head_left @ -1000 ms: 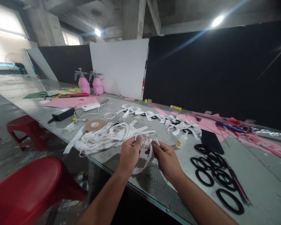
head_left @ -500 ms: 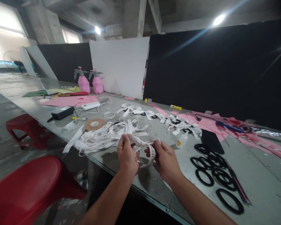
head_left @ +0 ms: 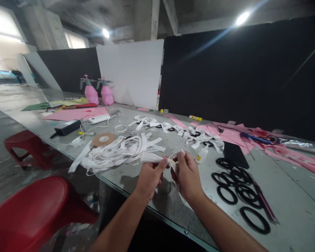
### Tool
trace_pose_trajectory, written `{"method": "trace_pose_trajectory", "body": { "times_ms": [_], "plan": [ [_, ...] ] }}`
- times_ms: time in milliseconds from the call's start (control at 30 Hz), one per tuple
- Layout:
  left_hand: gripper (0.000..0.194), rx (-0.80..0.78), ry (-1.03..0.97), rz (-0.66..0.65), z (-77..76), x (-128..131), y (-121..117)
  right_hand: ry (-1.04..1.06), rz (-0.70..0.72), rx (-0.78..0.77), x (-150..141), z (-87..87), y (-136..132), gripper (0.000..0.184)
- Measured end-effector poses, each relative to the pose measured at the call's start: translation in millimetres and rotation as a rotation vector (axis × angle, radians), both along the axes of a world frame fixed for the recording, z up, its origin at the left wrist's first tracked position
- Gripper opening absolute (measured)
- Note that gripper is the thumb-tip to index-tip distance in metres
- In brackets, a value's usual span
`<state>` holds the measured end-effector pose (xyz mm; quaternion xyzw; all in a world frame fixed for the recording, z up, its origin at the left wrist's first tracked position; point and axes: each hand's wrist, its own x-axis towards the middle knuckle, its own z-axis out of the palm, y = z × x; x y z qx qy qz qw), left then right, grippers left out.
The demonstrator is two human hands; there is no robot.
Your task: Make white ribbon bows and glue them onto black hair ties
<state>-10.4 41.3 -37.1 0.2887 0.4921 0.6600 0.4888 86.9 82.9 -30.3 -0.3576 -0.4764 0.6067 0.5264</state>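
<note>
1 wht ribbon [head_left: 151,158] pinched in L hand [head_left: 148,179] & R hand [head_left: 190,176] over tbl [head_left: 291,199], blk rings [head_left: 248,196] to R

We note black panels [head_left: 241,77] and a white panel [head_left: 131,73] along the far edge of the tabletop [head_left: 299,210]; red stools [head_left: 34,210] by its near edge; ceiling lights [head_left: 243,18] lit.

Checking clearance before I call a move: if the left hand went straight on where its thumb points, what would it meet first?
Past the white ribbon it pinches, the left hand would probably meet the right hand first, though depth is unclear from one view.
</note>
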Motion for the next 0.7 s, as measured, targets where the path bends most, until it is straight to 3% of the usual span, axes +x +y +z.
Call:
{"method": "trace_pose_trajectory", "body": {
  "times_ms": [167,267,367,500,700],
  "plan": [
    [0.047,0.067,0.055,0.067,-1.6,-3.0,3.5,0.151,0.15,-0.057,-1.5,-1.5,-0.9,0.039],
    [0.046,0.069,-0.059,0.071,0.3,-4.5,3.6,0.121,0.232,0.013,1.6,-7.2,0.9,0.028],
    [0.052,0.068,-0.209,0.122,5.3,-5.6,3.6,0.021,0.211,0.099,6.1,-10.1,0.7,0.026],
    [0.052,0.062,-0.262,0.263,9.2,-8.7,5.8,-0.091,0.184,0.211,9.2,-6.2,-3.1,0.027],
    [0.042,0.04,-0.384,0.4,10.6,-13.9,10.4,-0.057,0.262,0.28,8.5,-5.6,-6.8,0.021]
  ]
}}
